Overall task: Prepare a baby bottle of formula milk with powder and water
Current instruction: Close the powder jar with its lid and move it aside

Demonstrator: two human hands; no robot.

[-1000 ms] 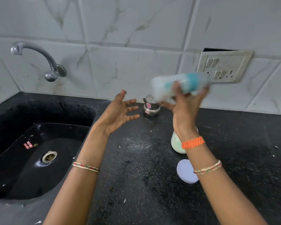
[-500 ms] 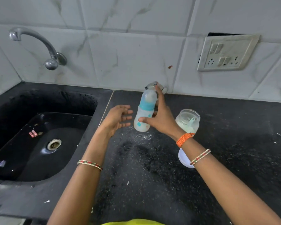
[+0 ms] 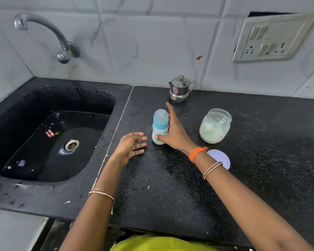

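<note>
At the far left the black sink (image 3: 43, 142) lay set into the counter under a curved tap (image 3: 43, 31) on the tiled wall, neither in use. Just right of the sink's edge the left hand (image 3: 130, 146) hovered over the black counter (image 3: 170, 187), palm turned inward, fingers loosely spread and gripping nothing, near the bottle but apart from it. The baby bottle (image 3: 159, 126) stood upright on the counter, capped, with a teal collar. The right hand (image 3: 174, 132) was against it from the right side: the thumb touched the lower body at the front, the fingers were stretched straight up and back past the cap, so the hand looked more open than clamped, and whether it truly gripped or was letting go I cannot tell. Judged as the setting-down step, doing it well would mean making sure the base sits flat, then lifting the thumb away straight and gently so the tall, narrow bottle is not tipped. The right forearm reached diagonally across the counter, an orange band and a beaded bangle at the wrist. Behind the bottle, near the wall, stood a small steel pot (image 3: 179, 89) with its lid on. Further right sat the open glass jar of powder (image 3: 215, 125) with a scoop inside, its white lid (image 3: 219, 159) lying flat on the counter, partly hidden by the wrist.
</note>
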